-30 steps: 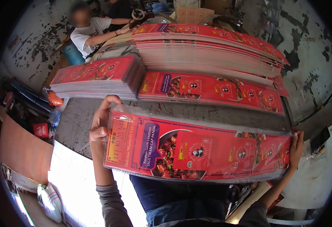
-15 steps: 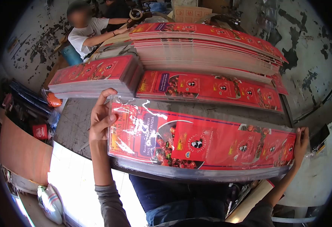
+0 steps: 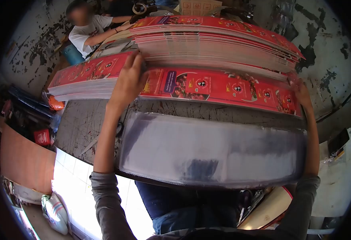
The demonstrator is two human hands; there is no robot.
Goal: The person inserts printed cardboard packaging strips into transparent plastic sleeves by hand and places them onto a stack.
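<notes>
Both hands are at the ends of a red printed strip on the low middle stack, in front of the tall stack of red sheets. My left hand is closed at the strip's left end, beside the left stack of red strips. At the right end my right hand has its fingers bent round the strip's corner, partly blurred. Nearest my body lies a pile of clear plastic sleeves with no red print in it. Scissors lie left of the sleeves, partly behind my left forearm.
A co-worker in a white shirt reaches toward the far end of the dark scratched table. A roll of tape is near that person's arm. An orange bag hangs by the table's left side.
Both hands have moved forward from the near pile to the middle stack. The sleeved red strip they held has left the near pile, where bare clear sleeves now show.
</notes>
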